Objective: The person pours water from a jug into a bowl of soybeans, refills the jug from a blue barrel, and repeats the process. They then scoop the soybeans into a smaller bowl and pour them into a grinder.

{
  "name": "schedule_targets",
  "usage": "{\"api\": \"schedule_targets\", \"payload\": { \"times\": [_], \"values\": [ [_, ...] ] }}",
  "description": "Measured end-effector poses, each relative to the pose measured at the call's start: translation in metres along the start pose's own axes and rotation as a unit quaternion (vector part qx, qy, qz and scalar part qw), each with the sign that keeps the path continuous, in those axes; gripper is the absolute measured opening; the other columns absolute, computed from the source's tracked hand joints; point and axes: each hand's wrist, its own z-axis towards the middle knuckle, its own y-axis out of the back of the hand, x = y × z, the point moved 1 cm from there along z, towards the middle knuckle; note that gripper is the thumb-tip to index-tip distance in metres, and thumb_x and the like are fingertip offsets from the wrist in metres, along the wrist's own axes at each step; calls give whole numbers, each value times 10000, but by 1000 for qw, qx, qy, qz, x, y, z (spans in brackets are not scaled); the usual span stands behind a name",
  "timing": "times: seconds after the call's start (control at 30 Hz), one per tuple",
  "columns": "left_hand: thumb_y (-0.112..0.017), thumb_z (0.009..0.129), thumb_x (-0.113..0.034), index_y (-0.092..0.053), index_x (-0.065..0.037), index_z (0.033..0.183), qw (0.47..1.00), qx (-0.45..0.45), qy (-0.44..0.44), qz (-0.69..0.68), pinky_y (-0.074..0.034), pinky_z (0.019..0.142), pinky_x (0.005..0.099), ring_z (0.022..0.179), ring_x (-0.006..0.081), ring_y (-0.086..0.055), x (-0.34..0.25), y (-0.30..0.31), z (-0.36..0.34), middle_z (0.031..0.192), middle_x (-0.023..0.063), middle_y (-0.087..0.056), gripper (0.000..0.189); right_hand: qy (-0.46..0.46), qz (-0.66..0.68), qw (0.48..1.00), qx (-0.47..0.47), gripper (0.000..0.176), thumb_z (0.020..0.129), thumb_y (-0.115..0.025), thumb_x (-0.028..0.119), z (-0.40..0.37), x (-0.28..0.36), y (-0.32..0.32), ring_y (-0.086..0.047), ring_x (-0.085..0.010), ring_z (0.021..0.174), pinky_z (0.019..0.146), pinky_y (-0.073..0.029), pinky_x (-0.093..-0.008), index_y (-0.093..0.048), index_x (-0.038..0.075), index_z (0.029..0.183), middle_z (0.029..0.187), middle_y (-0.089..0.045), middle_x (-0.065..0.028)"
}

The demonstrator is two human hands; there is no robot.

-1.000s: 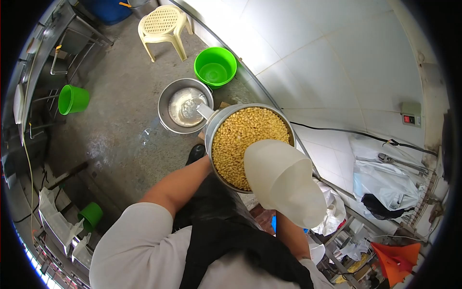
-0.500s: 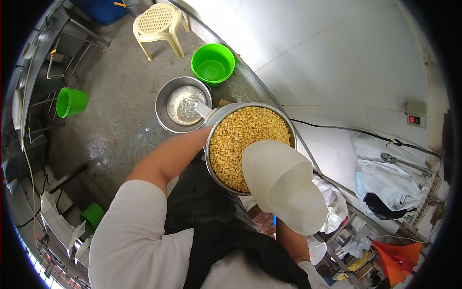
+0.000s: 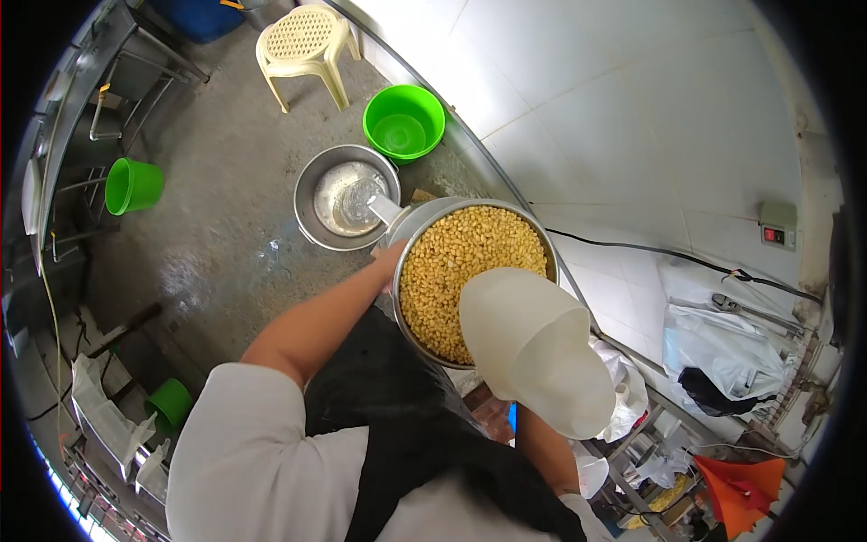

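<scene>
A round metal hopper [image 3: 408, 332] is full of pale yellow beans [image 3: 461, 244], which look like soybeans. My left hand [image 3: 391, 260] is at the hopper's left side, below the rim and beside the spout [image 3: 386, 210]; its fingers are hidden. Over the hopper's near right part, a white translucent plastic scoop [image 3: 533, 348] is tilted and covers some of the beans. My right forearm [image 3: 546, 452] runs up beneath this scoop, which hides my right hand and its grip. Under the spout stands a metal pot [image 3: 307, 212] with whitish, wet-looking contents.
Beside the pot is a green tub [image 3: 404, 122], with a cream plastic stool [image 3: 302, 41] behind it. A green bucket [image 3: 134, 187] stands at left. A tiled wall [image 3: 614, 126] borders the hopper, with a black cable [image 3: 646, 246] and a switch box [image 3: 777, 226]. Cluttered shelving [image 3: 623, 479] is at lower right.
My left hand has shifted slightly and shows more beside the hopper. The view has moved a little. The scoop remains over the beans.
</scene>
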Motion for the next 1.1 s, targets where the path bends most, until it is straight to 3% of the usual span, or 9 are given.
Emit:
{"api": "schedule_targets", "payload": {
  "times": [0.3, 0.87, 1.1],
  "values": [
    [-502, 1145, -379, -606, -59, 1463, 981, 19, -28, -190, -604, 1027, 409, 1236, 247, -700, 84, -63, 6, 1395, 133, -696, 463, -7, -10, 1000, 1, 462, 1096, -582, 315, -6, -2, -1, -639, -254, 1215, 1003, -548, -384, -555, 13, 1444, 1332, -663, -125],
    [-485, 1149, -401, -606, -53, 1461, 983, 15, -2, -180, -599, 1034, 409, 1240, 248, -697, 98, -70, 10, 1402, 132, -692, 483, -21, -24, 999, 0, 480, 1093, -586, 311, -7, -4, 3, -631, -266, 1240, 1013, -547, -392, -536, 8, 1462, 1356, -651, -134],
    [-478, 1151, -411, -606, -50, 1461, 995, 0, 40, -97, -597, 1037, 409, 1242, 249, -696, 62, -53, 6, 1405, 132, -691, 492, -8, -18, 999, -36, 488, 1092, -587, 309, -30, 4, 34, -627, -271, 1251, 1018, -547, -395, -527, 6, 1470, 1366, -647, -138]
  ]
}}
